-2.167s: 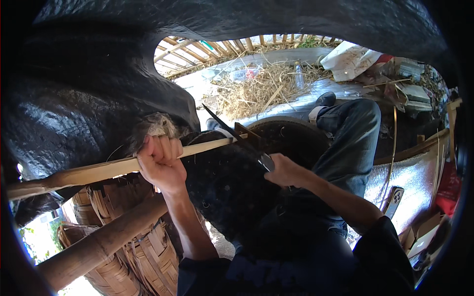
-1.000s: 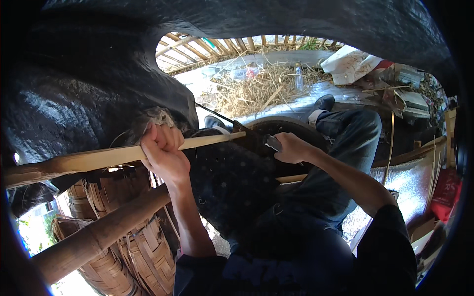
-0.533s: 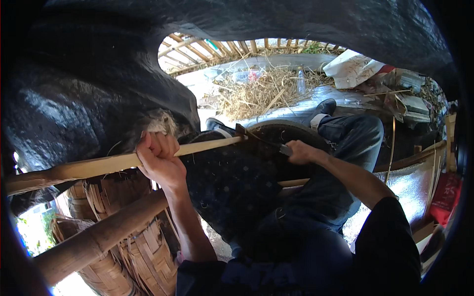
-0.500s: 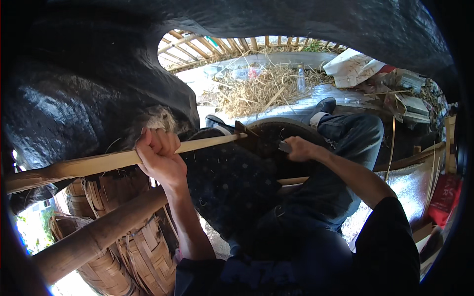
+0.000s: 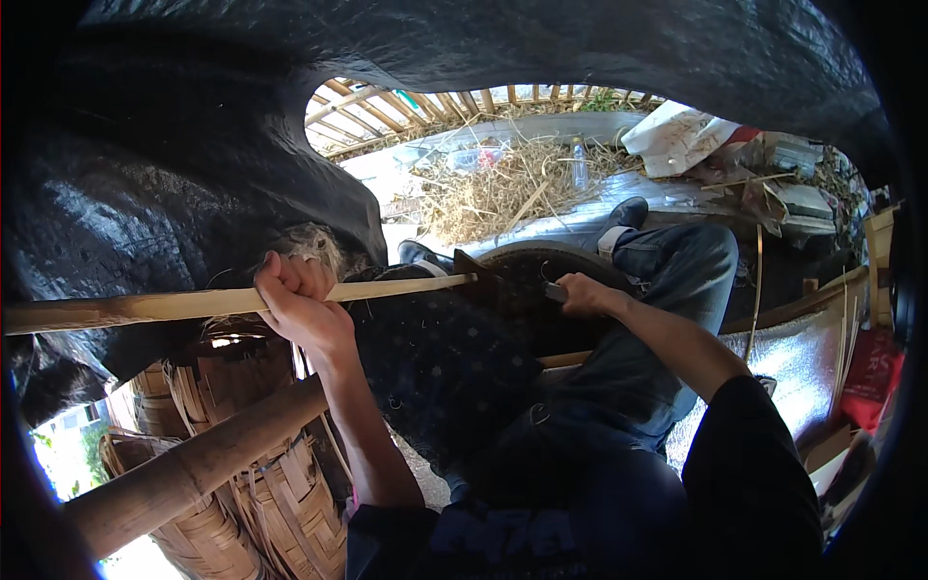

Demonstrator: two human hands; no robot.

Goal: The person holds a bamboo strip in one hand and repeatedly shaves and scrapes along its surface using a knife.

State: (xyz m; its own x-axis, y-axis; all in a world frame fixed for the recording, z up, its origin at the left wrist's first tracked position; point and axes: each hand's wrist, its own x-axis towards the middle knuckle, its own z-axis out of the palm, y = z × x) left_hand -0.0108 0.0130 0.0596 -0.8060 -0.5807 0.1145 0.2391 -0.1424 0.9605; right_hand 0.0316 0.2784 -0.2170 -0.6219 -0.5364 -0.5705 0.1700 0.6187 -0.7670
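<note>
My left hand [image 5: 298, 295] is closed round a long, pale bamboo strip [image 5: 145, 311] that runs from the left edge toward the middle, nearly level. The strip's far right tip meets the dark, broad blade of a knife [image 5: 476, 274]. Closed on the knife's handle end, my right hand [image 5: 588, 295] is above my right thigh; a grey metal part shows at its fingers. Much of the blade is lost against the dark cloth [image 5: 435, 358] over my lap and the dark round rim behind.
A thick bamboo pole [image 5: 193, 449] crosses at lower left, above woven baskets [image 5: 290, 493]. Black sheeting [image 5: 145, 193] hangs at left and overhead. Ahead lie dry straw [image 5: 493, 193], a clear bottle [image 5: 579, 162] and a white sack [image 5: 677, 140]. A red bag [image 5: 873, 377] is at right.
The bamboo strip's left end has risen, so it lies more level. My left hand has shifted slightly left with it. My right hand keeps its hold near the same spot.
</note>
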